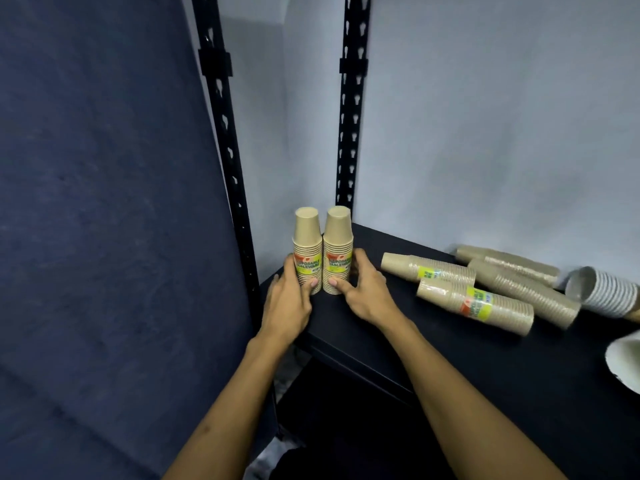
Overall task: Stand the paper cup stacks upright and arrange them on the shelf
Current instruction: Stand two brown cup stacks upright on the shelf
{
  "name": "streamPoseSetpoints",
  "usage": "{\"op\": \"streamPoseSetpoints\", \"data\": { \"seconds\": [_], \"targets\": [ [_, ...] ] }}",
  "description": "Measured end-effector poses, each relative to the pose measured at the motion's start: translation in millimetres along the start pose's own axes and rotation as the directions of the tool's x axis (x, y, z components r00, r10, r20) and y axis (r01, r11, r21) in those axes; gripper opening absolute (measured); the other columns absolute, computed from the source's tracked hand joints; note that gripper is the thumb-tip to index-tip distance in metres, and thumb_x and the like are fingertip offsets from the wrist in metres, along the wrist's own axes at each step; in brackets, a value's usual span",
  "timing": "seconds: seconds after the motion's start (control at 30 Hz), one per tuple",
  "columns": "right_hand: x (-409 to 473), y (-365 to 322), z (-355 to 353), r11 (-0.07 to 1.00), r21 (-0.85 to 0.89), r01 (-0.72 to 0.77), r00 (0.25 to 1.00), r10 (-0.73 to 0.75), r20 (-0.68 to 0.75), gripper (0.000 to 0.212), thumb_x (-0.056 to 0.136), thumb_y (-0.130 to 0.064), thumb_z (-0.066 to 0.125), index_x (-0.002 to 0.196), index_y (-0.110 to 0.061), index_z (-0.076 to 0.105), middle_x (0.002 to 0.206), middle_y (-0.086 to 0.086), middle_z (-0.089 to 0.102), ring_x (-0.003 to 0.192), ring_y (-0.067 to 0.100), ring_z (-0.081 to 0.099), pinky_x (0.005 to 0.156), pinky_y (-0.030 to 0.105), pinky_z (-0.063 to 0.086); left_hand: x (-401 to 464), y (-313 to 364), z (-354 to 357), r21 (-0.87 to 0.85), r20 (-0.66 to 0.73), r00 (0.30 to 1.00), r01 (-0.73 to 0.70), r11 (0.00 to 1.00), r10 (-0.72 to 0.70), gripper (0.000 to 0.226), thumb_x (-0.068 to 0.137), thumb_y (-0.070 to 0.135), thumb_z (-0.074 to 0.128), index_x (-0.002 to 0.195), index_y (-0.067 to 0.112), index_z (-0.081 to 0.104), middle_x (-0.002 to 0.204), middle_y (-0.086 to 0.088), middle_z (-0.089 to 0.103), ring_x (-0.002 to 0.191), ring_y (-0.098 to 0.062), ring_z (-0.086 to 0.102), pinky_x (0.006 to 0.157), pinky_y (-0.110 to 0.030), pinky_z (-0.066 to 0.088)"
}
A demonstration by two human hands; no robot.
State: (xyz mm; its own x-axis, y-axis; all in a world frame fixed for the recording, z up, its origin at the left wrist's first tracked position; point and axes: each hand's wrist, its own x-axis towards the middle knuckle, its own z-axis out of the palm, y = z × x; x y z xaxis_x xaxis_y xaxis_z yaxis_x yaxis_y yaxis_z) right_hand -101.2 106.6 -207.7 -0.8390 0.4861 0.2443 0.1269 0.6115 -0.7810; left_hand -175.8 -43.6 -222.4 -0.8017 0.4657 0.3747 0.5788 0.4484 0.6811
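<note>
Two brown paper cup stacks stand upright side by side at the left corner of the black shelf [433, 358]. My left hand [289, 299] grips the left stack [307, 247] near its base. My right hand [363, 289] grips the right stack [337, 247] the same way, thumb in front and fingers behind. Both stacks carry a yellow and red label. Further right, several brown stacks lie on their sides: one [427, 270] nearest, one [474, 304] in front of it, and two more [523, 292] [507, 263] behind.
A white cup stack [604, 294] lies on its side at the right edge, and part of another white cup [625, 365] shows below it. Black slotted uprights [349, 133] [225, 150] frame the shelf's left end. A dark blue cloth [104, 202] hangs left.
</note>
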Motion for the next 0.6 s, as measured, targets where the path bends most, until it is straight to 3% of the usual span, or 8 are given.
{"op": "streamPoseSetpoints", "data": {
  "seconds": [0.2,0.33,0.47,0.6],
  "targets": [
    [28,0,12,1.000,0.004,0.027,0.997,-0.027,0.070,0.046,0.088,-0.043,0.069,0.125,-0.030,0.045,0.133,-0.007,0.066,0.130,0.026,0.056,0.113,0.053,0.036,4,-1,17,0.088,-0.181,0.979,0.106,0.990,-0.088,0.059,0.099,0.023,0.054,0.149,0.016,0.024,0.125,-0.010,0.063,0.109,-0.032,0.057,0.096,-0.053,0.047],
    [33,11,17,0.999,0.015,0.043,0.995,-0.044,0.089,0.051,0.083,-0.057,0.064,0.126,-0.036,0.044,0.135,-0.008,0.064,0.131,0.026,0.055,0.112,0.054,0.040,6,-4,20,0.076,-0.204,0.967,0.174,0.982,-0.155,0.056,0.099,0.025,0.053,0.148,0.016,0.025,0.124,-0.010,0.065,0.111,-0.032,0.059,0.093,-0.050,0.050],
    [34,14,19,0.995,-0.016,0.101,0.990,-0.099,0.099,0.045,0.094,-0.044,0.064,0.130,-0.024,0.045,0.134,-0.004,0.065,0.127,0.024,0.058,0.113,0.050,0.038,5,-5,21,0.132,-0.185,0.971,0.181,0.975,-0.155,0.045,0.101,0.028,0.049,0.140,0.014,0.033,0.117,-0.012,0.064,0.106,-0.031,0.060,0.084,-0.047,0.051],
    [34,16,22,0.977,-0.151,0.150,0.981,-0.127,0.149,0.046,0.100,-0.047,0.051,0.135,-0.021,0.035,0.134,0.004,0.063,0.122,0.031,0.059,0.110,0.048,0.034,7,-6,23,0.151,-0.188,0.969,0.190,0.970,-0.160,0.044,0.101,0.027,0.049,0.140,0.012,0.036,0.128,-0.013,0.060,0.118,-0.031,0.057,0.096,-0.047,0.048]
  ]
}}
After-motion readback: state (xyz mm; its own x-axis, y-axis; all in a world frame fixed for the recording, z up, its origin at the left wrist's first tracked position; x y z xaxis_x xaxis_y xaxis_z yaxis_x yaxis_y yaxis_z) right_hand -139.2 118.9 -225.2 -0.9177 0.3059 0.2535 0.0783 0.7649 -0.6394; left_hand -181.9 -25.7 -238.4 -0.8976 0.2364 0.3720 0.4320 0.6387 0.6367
